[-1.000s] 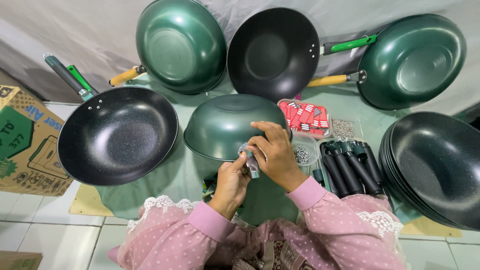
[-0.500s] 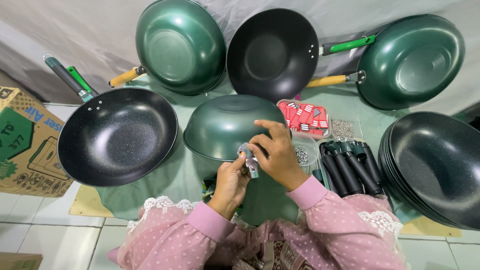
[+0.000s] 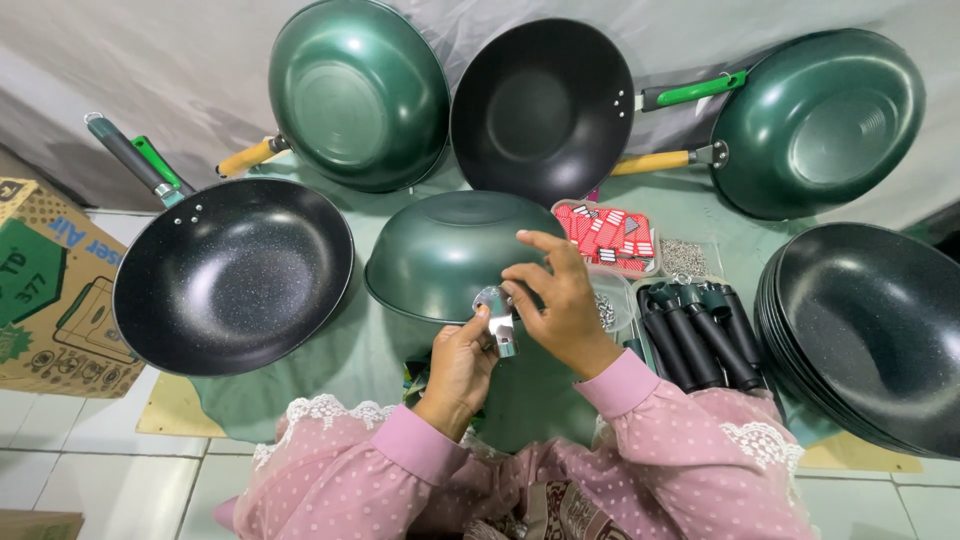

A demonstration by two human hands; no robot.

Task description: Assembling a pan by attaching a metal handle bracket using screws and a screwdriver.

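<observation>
A small metal bracket point(image 3: 494, 300) (shiny, bent) stands roughly upright, long axis vertical, against the rim of an upturned green wok point(image 3: 450, 250). The left hand point(image 3: 460, 362) pinches its lower end; the right hand point(image 3: 560, 300) grips its top with closed fingertips. Black handles point(image 3: 700, 330) lie just right.

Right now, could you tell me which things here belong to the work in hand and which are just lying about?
In hand:
left hand
right hand
small metal bracket
upturned green wok

Lying about:
black speckled wok
stack of black woks
black handles
cardboard box
red packets tray
</observation>
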